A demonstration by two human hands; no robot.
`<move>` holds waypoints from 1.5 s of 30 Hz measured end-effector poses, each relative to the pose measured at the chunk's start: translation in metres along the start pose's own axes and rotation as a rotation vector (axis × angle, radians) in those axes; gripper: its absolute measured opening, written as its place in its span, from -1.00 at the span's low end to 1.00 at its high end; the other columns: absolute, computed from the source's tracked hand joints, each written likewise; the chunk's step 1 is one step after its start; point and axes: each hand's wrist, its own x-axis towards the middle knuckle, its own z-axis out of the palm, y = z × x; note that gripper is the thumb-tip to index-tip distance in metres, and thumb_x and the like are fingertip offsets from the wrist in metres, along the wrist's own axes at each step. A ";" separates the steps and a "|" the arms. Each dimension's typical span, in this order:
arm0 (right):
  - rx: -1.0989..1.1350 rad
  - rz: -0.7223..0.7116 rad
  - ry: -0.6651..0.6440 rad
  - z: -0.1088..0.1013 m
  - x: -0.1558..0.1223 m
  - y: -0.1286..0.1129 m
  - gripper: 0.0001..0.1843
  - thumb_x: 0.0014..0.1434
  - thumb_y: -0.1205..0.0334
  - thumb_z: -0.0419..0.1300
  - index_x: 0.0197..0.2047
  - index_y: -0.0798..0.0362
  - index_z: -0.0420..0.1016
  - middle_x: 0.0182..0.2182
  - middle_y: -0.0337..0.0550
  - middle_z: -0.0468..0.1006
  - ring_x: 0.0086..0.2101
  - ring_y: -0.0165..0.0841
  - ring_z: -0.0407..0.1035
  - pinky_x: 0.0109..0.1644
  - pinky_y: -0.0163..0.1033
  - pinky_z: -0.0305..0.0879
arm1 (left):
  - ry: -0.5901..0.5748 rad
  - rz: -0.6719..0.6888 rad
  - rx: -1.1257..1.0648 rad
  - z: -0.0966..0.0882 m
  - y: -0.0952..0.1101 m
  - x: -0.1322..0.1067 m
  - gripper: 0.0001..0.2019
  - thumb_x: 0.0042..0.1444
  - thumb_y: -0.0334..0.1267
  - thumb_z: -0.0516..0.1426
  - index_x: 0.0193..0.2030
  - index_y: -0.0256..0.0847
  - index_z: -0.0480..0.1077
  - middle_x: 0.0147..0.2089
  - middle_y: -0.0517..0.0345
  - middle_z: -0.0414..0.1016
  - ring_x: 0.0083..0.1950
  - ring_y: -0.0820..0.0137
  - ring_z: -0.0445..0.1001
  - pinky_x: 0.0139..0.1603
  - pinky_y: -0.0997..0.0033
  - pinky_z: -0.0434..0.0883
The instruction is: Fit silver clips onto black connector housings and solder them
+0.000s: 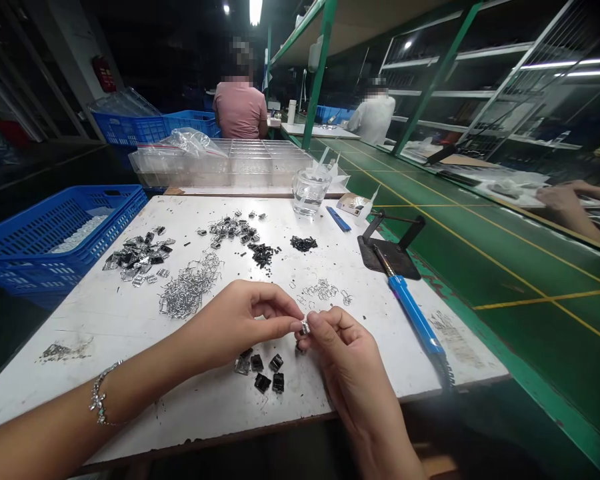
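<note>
My right hand (340, 337) pinches a small silvery metal part (305, 327) between thumb and fingers, above the front of the white table. The fingertips of my left hand (265, 313) are pinched together at the same part's left side; whether they grip it or something tiny cannot be made out. Beneath my hands lie several small black and metal pieces (263, 382), partly covered by my left hand. Just beyond my fingers is a loose scatter of thin bent wire clips (323, 289). A larger heap of wire clips (187, 290) lies past my left forearm.
On the white table (220, 413) are metal-and-black pieces (137, 257), tiny black parts (304, 244), a glass of water (310, 192) and a blue soldering iron (415, 313) leaning on its stand (393, 250). A blue crate (80, 207) stands left. Other people sit farther off.
</note>
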 end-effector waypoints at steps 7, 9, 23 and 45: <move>0.099 0.071 0.016 0.001 -0.002 -0.004 -0.77 -0.14 0.22 0.48 -0.48 0.11 0.52 -0.52 -0.20 0.61 -0.46 -0.48 0.48 -0.27 -0.42 0.38 | 0.072 0.102 0.137 0.000 -0.004 0.001 -0.88 0.08 -0.20 0.21 -0.31 -0.18 0.51 -0.38 0.22 0.54 -0.36 0.46 0.42 -0.37 0.51 0.33; 0.140 0.070 0.023 0.003 -0.002 -0.004 -0.78 -0.14 0.26 0.48 -0.46 0.10 0.53 -0.47 -0.20 0.61 -0.40 -0.45 0.51 -0.20 -0.39 0.41 | 0.152 0.221 0.259 0.002 -0.006 0.000 -0.90 0.11 -0.22 0.19 -0.32 -0.17 0.51 -0.35 0.21 0.55 -0.34 0.44 0.43 -0.33 0.49 0.34; -0.494 -0.422 0.014 0.005 -0.016 0.000 -0.75 0.31 0.17 0.07 -0.12 -0.09 0.58 -0.09 -0.14 0.53 -0.03 -0.28 0.38 0.09 -0.20 0.27 | 0.324 0.161 0.237 0.013 -0.014 0.000 -0.81 0.05 -0.09 0.22 -0.40 -0.16 0.50 -0.10 0.08 0.55 -0.22 0.31 0.46 -0.27 0.36 0.37; -1.962 -0.842 -0.200 -0.172 0.035 -0.105 -0.56 0.22 0.35 -0.09 -0.03 -0.13 0.54 -0.21 -0.01 0.51 -0.34 -0.22 0.35 -0.28 -0.11 0.19 | 0.058 -0.203 -0.579 -0.024 -0.044 0.027 -0.87 -0.03 -0.28 0.31 -0.47 -0.29 0.53 -0.45 0.15 0.42 -0.39 0.51 0.29 -0.23 0.52 0.34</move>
